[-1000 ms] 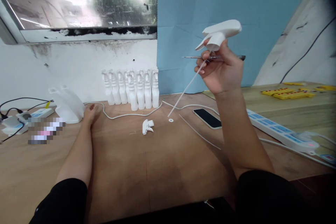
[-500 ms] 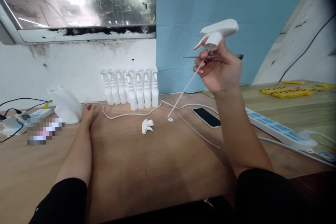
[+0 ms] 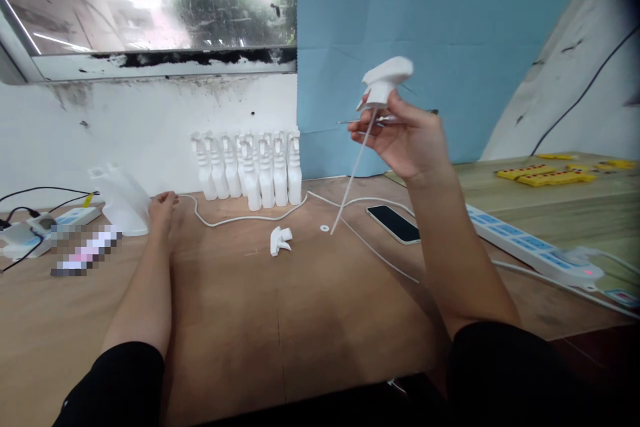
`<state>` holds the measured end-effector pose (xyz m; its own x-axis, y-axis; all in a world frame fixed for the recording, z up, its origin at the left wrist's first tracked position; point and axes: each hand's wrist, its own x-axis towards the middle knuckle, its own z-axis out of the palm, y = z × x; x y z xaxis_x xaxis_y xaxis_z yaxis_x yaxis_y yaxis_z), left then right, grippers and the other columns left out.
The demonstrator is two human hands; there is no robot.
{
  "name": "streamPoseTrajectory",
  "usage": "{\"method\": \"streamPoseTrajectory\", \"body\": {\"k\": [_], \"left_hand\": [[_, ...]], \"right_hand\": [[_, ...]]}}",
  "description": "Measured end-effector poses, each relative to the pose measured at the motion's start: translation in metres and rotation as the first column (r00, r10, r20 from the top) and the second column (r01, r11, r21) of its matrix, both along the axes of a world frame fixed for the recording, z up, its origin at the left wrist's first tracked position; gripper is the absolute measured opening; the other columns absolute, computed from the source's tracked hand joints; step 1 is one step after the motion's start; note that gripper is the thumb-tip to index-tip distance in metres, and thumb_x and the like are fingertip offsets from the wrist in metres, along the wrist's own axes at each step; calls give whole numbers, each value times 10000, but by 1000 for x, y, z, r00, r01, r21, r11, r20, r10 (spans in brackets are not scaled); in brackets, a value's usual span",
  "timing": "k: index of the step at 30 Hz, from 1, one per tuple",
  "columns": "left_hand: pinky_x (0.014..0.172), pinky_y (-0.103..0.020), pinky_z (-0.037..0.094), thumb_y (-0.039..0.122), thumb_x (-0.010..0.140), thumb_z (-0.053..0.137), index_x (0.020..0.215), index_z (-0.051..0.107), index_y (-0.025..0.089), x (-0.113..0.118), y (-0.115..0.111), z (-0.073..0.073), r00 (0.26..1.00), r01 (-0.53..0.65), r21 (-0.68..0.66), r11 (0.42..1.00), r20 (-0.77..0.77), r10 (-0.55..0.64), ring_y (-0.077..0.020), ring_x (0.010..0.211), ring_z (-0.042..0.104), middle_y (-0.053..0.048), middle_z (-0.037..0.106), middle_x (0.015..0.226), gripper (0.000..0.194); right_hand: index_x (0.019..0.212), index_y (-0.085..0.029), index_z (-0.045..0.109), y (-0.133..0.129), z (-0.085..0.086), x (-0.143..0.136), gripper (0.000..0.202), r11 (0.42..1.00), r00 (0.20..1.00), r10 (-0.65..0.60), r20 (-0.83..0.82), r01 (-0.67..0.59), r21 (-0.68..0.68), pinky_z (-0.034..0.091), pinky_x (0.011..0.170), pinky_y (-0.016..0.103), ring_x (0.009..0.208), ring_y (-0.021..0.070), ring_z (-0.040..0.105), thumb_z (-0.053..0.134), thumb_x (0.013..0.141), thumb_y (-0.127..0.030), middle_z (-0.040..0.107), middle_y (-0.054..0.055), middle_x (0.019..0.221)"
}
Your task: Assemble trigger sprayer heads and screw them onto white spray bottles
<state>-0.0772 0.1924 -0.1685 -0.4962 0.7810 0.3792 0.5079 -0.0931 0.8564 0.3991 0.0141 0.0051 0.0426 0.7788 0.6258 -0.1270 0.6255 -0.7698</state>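
Observation:
My right hand (image 3: 407,140) is raised in front of the blue sheet and grips a white trigger spray head (image 3: 387,77), with its thin dip tube (image 3: 353,173) slanting down to the left. A slim tool with a pointed metal tip (image 3: 345,122) lies crosswise in the same fingers; its exact kind is unclear. At the left, my left hand (image 3: 163,210) is beside tilted white bottles (image 3: 127,203), its fingers loosely bent and nothing seen in them. Another white trigger spray head (image 3: 281,241) lies on the table, near a small white washer (image 3: 325,228) and a loose thin tube (image 3: 380,253).
Several white spray bottles (image 3: 265,173) stand against the wall. A phone (image 3: 394,223) and a power strip (image 3: 535,247) lie at the right, with yellow pieces (image 3: 547,175) beyond. A white cable (image 3: 240,220) crosses the table; another power strip (image 3: 75,217) sits at far left.
My right hand has moved left and slightly down with the spray head, and the dip tube hangs steeper. My left hand has shifted slightly left and up along the bottles, its fingers bending more.

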Motion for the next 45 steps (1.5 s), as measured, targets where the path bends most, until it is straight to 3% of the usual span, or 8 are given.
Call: {"method": "streamPoseTrajectory", "body": {"k": [8, 12, 18, 22, 28, 36, 41, 45], "left_hand": [[743, -226, 500, 333, 1014, 330, 1256, 507, 3, 36, -17, 104, 969, 114, 276, 954, 181, -168, -121, 902, 671, -167, 649, 1166, 446], [783, -269, 497, 390, 989, 337, 1242, 529, 28, 60, -54, 143, 940, 253, 348, 903, 132, -315, -166, 997, 678, -113, 662, 1125, 482], [716, -279, 531, 375, 858, 560, 776, 624, 166, 93, -104, 172, 772, 444, 620, 647, 102, -628, -125, 694, 637, 6, 596, 687, 233], [651, -292, 518, 274, 823, 628, 669, 650, 185, 106, -123, 177, 653, 522, 687, 505, 59, -755, -134, 604, 587, -9, 603, 631, 180], [669, -305, 508, 232, 830, 615, 662, 671, 190, 110, -134, 179, 639, 553, 670, 495, 40, -768, -134, 609, 589, -1, 618, 638, 182], [643, -292, 524, 389, 829, 664, 837, 656, 164, 154, -135, 160, 578, 698, 443, 563, 116, -808, -150, 662, 635, -40, 673, 780, 225], [591, -316, 552, 676, 841, 580, 1148, 511, 168, 207, -145, 131, 386, 911, 66, 408, 218, -897, -198, 675, 680, -125, 686, 944, 598], [597, -322, 548, 436, 828, 727, 1213, 434, 170, 218, -148, 122, 359, 927, 26, 374, 222, -907, -182, 643, 666, -88, 693, 856, 552]], "right_hand": [[705, -211, 543, 26, -17, -9, 298, 985, 998, 51, 36, -44, -167, 253, 397, 244, 443, 70, 342, 757, 785, -402, 389, -48, 581], [653, -175, 588, 34, -27, -11, 264, 975, 981, -145, 131, 164, -152, 160, 383, 234, 425, 49, 273, 774, 750, -334, 434, -27, 562], [693, -139, 684, 47, -35, -9, 140, 862, 831, -473, 294, 506, -43, 363, 489, 263, 537, 119, 482, 701, 774, -252, 521, 7, 558], [682, -123, 685, 57, -39, -3, 176, 781, 717, -562, 413, 624, -22, 421, 568, 283, 591, 149, 548, 699, 760, -281, 565, 22, 574], [934, -109, 744, 63, -43, 3, 275, 732, 632, -591, 501, 681, 5, 407, 563, 278, 514, 133, 498, 669, 795, -335, 502, -22, 502], [914, -116, 733, 28, -32, -25, 361, 868, 729, -359, 583, 490, -78, 320, 482, 251, 500, 105, 457, 628, 863, -457, 546, 15, 569], [976, -156, 737, 2, -32, -50, 418, 947, 615, -214, 759, 320, 8, 307, 523, 260, 516, 106, 423, 647, 831, -537, 509, -15, 557], [914, -153, 731, 1, -35, -51, 464, 970, 578, -146, 803, 243, 1, 265, 527, 268, 522, 95, 340, 635, 811, -596, 440, -34, 562]]}}
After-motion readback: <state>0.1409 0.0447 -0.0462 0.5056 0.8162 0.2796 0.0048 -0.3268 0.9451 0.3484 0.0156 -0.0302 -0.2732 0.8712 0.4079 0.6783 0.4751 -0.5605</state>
